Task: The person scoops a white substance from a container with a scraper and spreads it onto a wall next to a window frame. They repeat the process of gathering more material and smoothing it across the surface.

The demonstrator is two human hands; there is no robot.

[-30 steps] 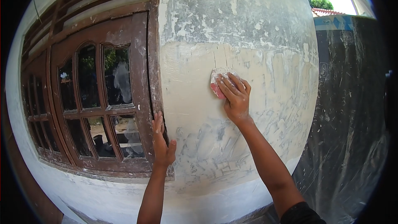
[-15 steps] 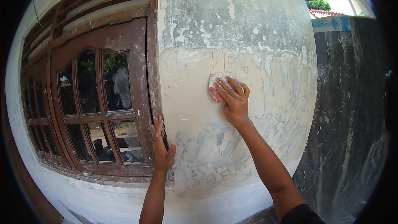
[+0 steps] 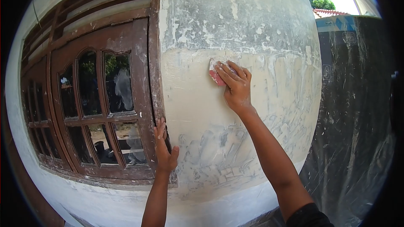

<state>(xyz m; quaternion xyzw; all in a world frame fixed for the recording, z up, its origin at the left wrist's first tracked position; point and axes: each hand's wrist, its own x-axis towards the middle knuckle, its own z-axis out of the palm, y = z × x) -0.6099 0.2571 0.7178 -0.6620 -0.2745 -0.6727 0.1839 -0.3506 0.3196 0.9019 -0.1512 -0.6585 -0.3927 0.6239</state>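
My right hand (image 3: 237, 86) grips a red putty scraper (image 3: 217, 77) smeared with white paste and presses it to the wall. Around it the wall (image 3: 189, 80) carries a smooth cream coat, with grey, blotchy old surface above and streaky patches below. My left hand (image 3: 165, 149) rests at the right edge of the brown wooden window frame (image 3: 156, 75), fingers stretched upward, thumb apart, nothing held. White residue marks its fingertips.
Left of my hands is a brown wooden window (image 3: 90, 120) with dark glass panes and slats above. A dark, stained sheet (image 3: 349, 122) stands right of the wall. A tiled roof and tree (image 3: 322, 2) show behind it.
My right hand has slid upward along the wall with the scraper, moving slightly left. My left hand stays where it was.
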